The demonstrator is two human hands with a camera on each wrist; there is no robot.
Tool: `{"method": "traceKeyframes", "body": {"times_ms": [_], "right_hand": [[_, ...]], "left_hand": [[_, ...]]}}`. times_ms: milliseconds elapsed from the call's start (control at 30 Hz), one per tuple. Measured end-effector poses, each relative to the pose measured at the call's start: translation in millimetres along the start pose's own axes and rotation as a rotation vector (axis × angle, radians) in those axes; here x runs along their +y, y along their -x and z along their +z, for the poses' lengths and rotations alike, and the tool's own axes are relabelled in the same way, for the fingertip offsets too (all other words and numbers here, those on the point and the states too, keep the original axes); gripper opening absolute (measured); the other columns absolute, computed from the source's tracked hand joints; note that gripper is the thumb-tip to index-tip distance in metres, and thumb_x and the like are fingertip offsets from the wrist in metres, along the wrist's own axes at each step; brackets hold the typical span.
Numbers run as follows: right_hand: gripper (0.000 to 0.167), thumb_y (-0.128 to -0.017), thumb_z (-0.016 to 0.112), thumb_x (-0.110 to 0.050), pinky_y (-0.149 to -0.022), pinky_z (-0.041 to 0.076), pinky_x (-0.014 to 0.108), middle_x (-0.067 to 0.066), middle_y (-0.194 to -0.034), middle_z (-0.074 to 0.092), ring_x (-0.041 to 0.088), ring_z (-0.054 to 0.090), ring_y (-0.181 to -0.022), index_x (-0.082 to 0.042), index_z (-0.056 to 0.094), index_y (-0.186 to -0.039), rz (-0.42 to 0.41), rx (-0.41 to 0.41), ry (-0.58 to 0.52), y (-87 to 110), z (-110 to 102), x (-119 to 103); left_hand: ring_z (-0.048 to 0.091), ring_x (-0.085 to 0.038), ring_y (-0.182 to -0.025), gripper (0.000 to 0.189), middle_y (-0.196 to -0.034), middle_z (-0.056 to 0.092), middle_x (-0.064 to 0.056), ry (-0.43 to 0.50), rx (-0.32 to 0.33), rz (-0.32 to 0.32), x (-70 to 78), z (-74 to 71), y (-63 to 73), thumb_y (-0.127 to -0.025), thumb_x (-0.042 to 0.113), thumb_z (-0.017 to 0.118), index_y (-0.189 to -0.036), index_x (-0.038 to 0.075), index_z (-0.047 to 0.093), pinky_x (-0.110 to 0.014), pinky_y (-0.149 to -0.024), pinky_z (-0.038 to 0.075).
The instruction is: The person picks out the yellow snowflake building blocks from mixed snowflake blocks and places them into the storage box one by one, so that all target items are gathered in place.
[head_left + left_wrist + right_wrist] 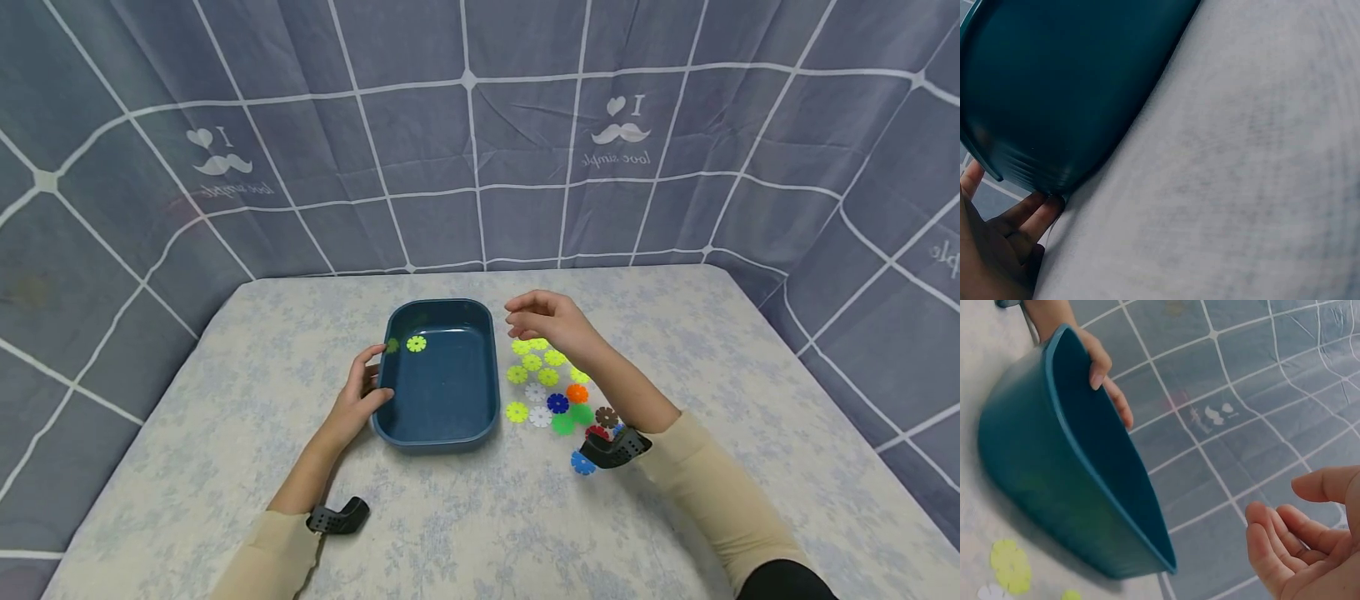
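A dark teal plastic bin [438,408] stands on the table with a yellow-green snowflake disc [416,343] inside, toward its far left. My left hand [360,400] holds the bin's left side, thumb over the rim and fingers against the outer wall; in the left wrist view those fingers [1041,215] touch the wall near its base. Raised to the right of the bin is my right hand [551,321], over the far end of the loose discs. Its fingers [1272,544] are loosely bent, and the thumb stands apart from them with nothing between.
Yellow-green snowflake discs [548,377] lie right of the bin. Nearer me are white [540,417], dark blue [557,403], orange [577,393], green, brown, red and light blue discs, partly under the right wrist strap [615,448]. A grey-blue checked curtain [420,150] hangs behind the table.
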State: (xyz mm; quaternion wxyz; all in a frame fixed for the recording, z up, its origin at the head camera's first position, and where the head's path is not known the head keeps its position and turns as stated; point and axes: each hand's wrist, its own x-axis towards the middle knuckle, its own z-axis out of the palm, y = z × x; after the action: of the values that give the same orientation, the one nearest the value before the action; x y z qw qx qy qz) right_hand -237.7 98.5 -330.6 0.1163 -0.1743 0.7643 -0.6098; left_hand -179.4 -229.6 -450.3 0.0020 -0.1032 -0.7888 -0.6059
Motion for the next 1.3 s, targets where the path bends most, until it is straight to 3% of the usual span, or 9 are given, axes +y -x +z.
{"method": "traceKeyframes", "body": {"times_ms": [200,467,767,1033,1300], "right_hand": [[0.031,-0.096,0.060,-0.016,-0.093,0.048,0.045,0.021,-0.110,0.064,0.033,0.064,-0.097,0.004,0.059,-0.120,0.025,0.018,0.029,7.3,-9.9,9.0],[0.031,-0.097,0.059,-0.015,-0.094,0.048,0.043,0.023,-0.117,0.061,0.038,0.062,-0.105,0.005,0.058,-0.121,0.078,0.046,0.062,15.5,-25.2,21.5],[0.033,-0.098,0.057,-0.016,-0.095,0.047,0.044,0.024,-0.122,0.057,0.034,0.063,-0.103,0.006,0.057,-0.122,0.077,0.102,0.037,23.1,-44.1,38.1],[0.032,-0.099,0.056,-0.016,-0.091,0.049,0.039,0.024,-0.118,0.060,0.032,0.063,-0.101,0.006,0.057,-0.121,0.060,0.141,0.138,26.2,-56.4,57.5],[0.033,-0.099,0.055,-0.012,-0.093,0.046,0.051,0.024,-0.113,0.061,0.041,0.060,-0.103,0.011,0.056,-0.122,0.103,0.211,0.208,23.0,-59.4,78.7]], "left_hand": [[0.040,-0.044,-0.129,0.068,-0.146,0.034,-0.027,0.004,-0.003,-0.006,1.1,-0.3,0.3,-0.092,0.011,0.053,-0.153,0.020,0.023,-0.060,-0.100,0.033],[0.041,-0.045,-0.129,0.069,-0.146,0.035,-0.027,0.002,-0.001,-0.006,0.7,-0.4,-0.1,-0.092,0.011,0.053,-0.153,0.020,0.023,-0.060,-0.100,0.033],[0.039,-0.045,-0.130,0.068,-0.146,0.034,-0.028,-0.001,0.000,-0.007,0.3,-1.1,0.0,-0.092,0.010,0.052,-0.153,0.020,0.022,-0.060,-0.101,0.032],[0.040,-0.045,-0.129,0.068,-0.146,0.034,-0.028,0.004,-0.006,0.000,-1.4,-1.1,0.1,-0.093,0.010,0.052,-0.153,0.019,0.022,-0.060,-0.100,0.033],[0.040,-0.045,-0.129,0.068,-0.146,0.034,-0.028,0.002,-0.006,0.003,-1.6,-0.5,-0.3,-0.093,0.010,0.052,-0.153,0.019,0.022,-0.060,-0.100,0.032]]}}
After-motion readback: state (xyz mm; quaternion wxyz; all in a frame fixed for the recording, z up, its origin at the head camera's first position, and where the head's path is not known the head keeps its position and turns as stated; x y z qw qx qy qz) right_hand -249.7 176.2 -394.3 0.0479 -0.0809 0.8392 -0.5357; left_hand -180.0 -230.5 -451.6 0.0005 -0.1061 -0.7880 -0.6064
